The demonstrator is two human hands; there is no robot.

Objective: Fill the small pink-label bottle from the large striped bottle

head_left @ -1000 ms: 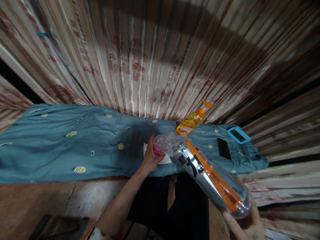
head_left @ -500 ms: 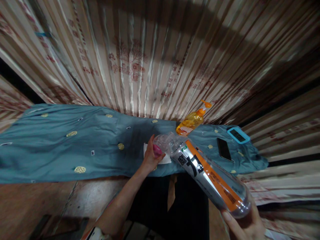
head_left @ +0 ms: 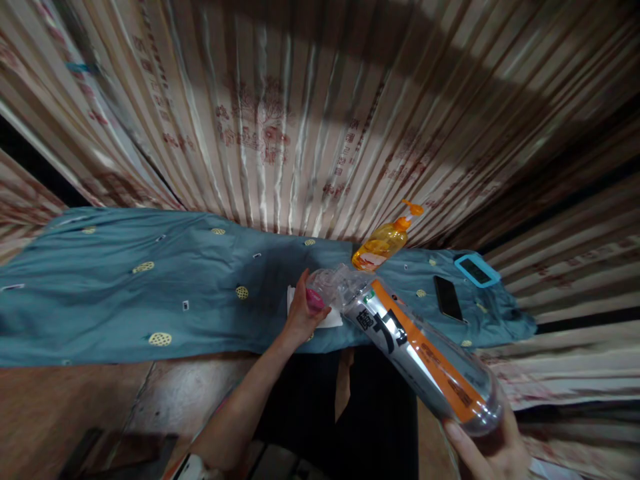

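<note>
Plastic bottle [head_left: 420, 350] between both hands

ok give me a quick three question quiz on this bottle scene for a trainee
1. True or false: the right hand holds the clear bottle by its base.
2. What colour is the cap that the left hand grips? A pink, B green, C black
3. Fill in: the orange pump bottle stands on the ____ cloth.

Key: 1 true; 2 A; 3 blue
</note>
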